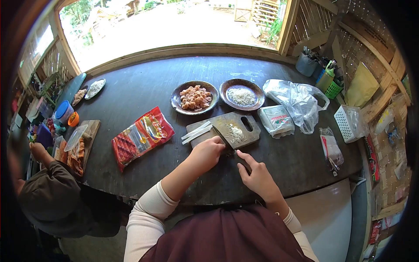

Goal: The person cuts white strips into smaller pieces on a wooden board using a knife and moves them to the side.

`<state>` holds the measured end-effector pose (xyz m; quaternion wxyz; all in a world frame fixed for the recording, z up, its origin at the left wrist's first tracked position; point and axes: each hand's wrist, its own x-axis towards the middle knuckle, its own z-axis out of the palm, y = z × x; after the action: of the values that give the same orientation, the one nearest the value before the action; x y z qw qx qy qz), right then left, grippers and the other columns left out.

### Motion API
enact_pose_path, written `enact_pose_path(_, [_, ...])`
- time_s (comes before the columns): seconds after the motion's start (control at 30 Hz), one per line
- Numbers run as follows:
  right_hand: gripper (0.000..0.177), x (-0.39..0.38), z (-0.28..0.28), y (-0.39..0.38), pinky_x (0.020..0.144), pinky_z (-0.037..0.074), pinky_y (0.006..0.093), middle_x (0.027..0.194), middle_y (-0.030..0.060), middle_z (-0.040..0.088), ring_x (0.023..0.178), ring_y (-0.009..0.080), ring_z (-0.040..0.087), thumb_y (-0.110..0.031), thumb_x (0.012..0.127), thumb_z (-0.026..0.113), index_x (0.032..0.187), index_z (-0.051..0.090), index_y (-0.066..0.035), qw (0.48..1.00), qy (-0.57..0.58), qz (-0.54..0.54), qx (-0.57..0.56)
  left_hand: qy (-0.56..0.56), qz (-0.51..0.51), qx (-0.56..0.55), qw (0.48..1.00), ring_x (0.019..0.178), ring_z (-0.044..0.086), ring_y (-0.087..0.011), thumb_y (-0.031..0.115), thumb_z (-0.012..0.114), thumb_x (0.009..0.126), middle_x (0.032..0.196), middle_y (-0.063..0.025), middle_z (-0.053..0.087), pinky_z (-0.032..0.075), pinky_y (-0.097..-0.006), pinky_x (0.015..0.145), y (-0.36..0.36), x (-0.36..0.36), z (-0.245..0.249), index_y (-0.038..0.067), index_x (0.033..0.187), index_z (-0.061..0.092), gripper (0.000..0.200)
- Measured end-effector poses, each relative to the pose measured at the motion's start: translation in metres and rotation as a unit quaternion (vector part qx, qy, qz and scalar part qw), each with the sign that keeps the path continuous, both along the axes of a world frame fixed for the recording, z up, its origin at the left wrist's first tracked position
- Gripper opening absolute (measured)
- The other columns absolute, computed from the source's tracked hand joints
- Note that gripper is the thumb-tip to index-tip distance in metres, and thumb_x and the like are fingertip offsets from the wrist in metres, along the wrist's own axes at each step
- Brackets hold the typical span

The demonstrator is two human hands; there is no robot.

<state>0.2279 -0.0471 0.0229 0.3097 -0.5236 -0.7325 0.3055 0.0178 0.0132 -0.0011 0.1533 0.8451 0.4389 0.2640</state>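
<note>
A small wooden cutting board (244, 133) lies on the dark table (144, 87) in front of me. On it are a little heap of pale shreds (236, 132) and two white sticks (196, 132). A dark knife (223, 137) lies slanted over the board's near edge. My right hand (258, 177) grips its handle end just off the board. My left hand (207, 153) rests with curled fingers against the blade at the board's near left corner. Whether anything is under those fingers is hidden.
Behind the board stand a bowl of orange chunks (194, 97) and a bowl of white shreds (242, 95). A red snack packet (142, 136) lies left. A white packet (276, 120) and plastic bags (297, 101) lie right. Another person (50, 192) works at a second board (85, 142) far left.
</note>
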Motion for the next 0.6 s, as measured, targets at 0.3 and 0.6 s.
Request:
enact_pose_path(0.3, [0.04,-0.001,-0.006,0.005,0.067,0.052,0.0435,0.083,0.0269,0.065,0.078,0.0403,0.067,-0.013,0.09,0.061,0.129,0.056,-0.007,1.0,0.021,-0.002,0.017,-0.011,-0.008,0.007,1.0,0.083,0.064,-0.0343,-0.003,0.059,0.078,0.094,-0.0142,0.061,0.052,-0.0409,0.074,0.001,0.0,-0.001,0.003,0.1,0.07,0.026])
enact_pose_path(0.6, [0.039,0.009,0.006,-0.005,0.065,0.052,0.0424,0.079,0.0269,0.065,0.076,0.0408,0.067,-0.017,0.092,0.06,0.13,0.055,-0.01,0.998,0.039,-0.009,-0.052,-0.004,0.004,-0.008,1.0,0.089,0.065,-0.0332,0.0,0.055,0.08,0.097,-0.013,0.062,0.053,-0.0415,0.078,0.0,0.0,0.001,0.004,0.096,0.071,0.023])
